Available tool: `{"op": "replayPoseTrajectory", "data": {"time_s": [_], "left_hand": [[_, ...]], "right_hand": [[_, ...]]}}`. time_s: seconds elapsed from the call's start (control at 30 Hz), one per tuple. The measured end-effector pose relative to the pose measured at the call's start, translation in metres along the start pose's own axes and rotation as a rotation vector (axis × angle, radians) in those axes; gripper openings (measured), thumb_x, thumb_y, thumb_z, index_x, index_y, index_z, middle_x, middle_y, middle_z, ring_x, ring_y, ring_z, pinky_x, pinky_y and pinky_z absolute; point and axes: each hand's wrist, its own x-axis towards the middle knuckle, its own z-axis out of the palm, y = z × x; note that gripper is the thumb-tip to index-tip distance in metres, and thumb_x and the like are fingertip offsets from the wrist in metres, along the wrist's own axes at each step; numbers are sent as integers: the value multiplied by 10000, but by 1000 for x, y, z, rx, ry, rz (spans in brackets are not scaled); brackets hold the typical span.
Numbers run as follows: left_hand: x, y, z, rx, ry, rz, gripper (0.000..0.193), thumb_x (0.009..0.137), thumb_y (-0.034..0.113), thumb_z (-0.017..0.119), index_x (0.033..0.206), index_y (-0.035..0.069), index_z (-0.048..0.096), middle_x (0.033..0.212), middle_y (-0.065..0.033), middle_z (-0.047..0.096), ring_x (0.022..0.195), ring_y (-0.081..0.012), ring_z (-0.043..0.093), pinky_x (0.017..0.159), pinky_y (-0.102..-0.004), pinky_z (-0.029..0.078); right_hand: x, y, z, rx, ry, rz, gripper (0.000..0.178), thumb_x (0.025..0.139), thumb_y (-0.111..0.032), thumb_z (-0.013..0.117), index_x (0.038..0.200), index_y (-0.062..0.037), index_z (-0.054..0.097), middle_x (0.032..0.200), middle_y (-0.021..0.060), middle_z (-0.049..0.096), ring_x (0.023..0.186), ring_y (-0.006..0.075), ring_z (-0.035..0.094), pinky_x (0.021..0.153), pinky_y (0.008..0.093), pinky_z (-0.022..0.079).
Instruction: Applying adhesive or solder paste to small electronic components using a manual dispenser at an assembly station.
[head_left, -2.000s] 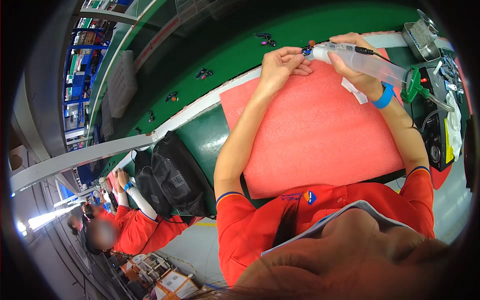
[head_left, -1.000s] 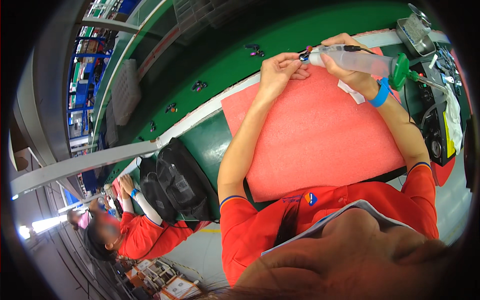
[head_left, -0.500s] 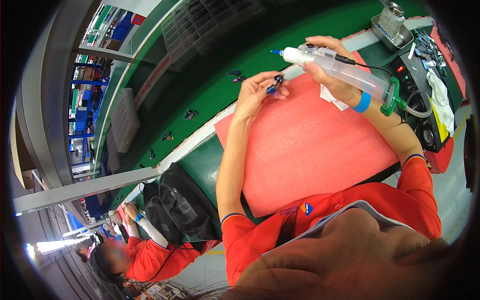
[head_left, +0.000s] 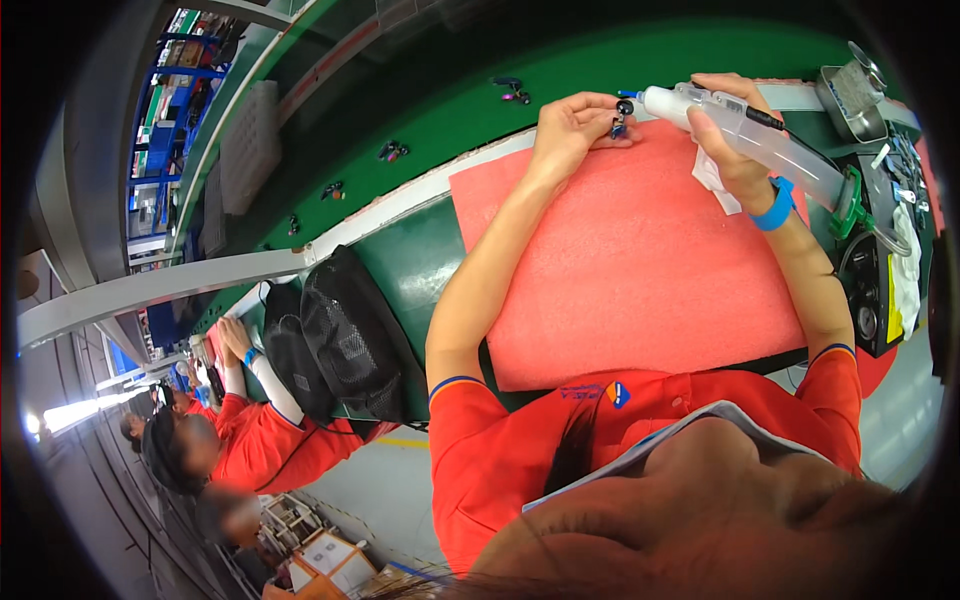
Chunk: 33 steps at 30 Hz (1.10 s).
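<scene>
Between the fingertips of my left hand (head_left: 575, 128) is a small dark part (head_left: 620, 122) with a round black end and a bluish lower piece. My right hand (head_left: 735, 150) is wrapped round a dispensing syringe (head_left: 785, 158) with a clear barrel, a white front end and a green cap at the back. Its thin blue needle tip (head_left: 630, 95) points left and sits right by the top of the small part; whether they touch I cannot tell. Both hands are above the far edge of a pink foam mat (head_left: 640, 270).
Several small dark parts (head_left: 394, 151) lie on the green belt (head_left: 450, 125) beyond the white edge. A black mesh bag (head_left: 355, 320) lies at left, near a co-worker (head_left: 250, 440). A metal tray with a bottle (head_left: 850, 105) and a black dispenser box (head_left: 870, 280) stand at right.
My left hand has moved right and up with the small part, bringing it to the needle tip. The syringe appears further right in view, still in my right hand. The whole view has shifted.
</scene>
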Motion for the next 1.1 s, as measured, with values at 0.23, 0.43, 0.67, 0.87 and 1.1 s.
{"op": "replayPoseTrajectory", "data": {"time_s": [0.23, 0.43, 0.67, 0.87, 1.1], "left_hand": [[-1, -1, 1, 21, 39, 12, 180, 803, -23, 444, 966, -93, 475, 862, -192, 580, 771, -255, 601, 688, -300, 520], [-2, -4, 2, 18, 43, 17, 177, 805, -18, 445, 962, -92, 478, 863, -195, 579, 769, -257, 602, 688, -300, 520], [0, -4, 2, -11, 51, 31, 149, 800, -37, 450, 932, -95, 488, 829, -197, 583, 716, -252, 609, 630, -272, 529], [1, -3, 4, -11, 55, 28, 142, 799, -33, 456, 923, -91, 493, 823, -191, 586, 708, -245, 611, 621, -267, 527], [0, -6, 0, 12, 57, 31, 146, 800, -24, 460, 925, -91, 494, 826, -184, 586, 714, -244, 610, 634, -269, 524]], "right_hand": [[-1, -3, 1, -90, -30, -1, 237, 701, -21, 597, 929, 1, 537, 842, 68, 558, 676, 91, 534, 595, 195, 430], [0, -5, -2, -222, -71, -53, 228, 694, -52, 613, 911, -14, 555, 844, 51, 565, 697, 93, 528, 626, 201, 422], [1, -8, -2, -251, -112, 27, 236, 691, -74, 621, 910, -18, 554, 845, 57, 572, 727, 102, 531, 647, 205, 421], [3, -4, -3, -281, -117, -36, 238, 686, -72, 624, 907, -19, 553, 834, 61, 575, 721, 104, 536, 645, 208, 426], [3, -7, 0, -265, -138, 4, 239, 677, -69, 627, 899, -22, 552, 811, 57, 578, 706, 108, 542, 636, 214, 433]]}}
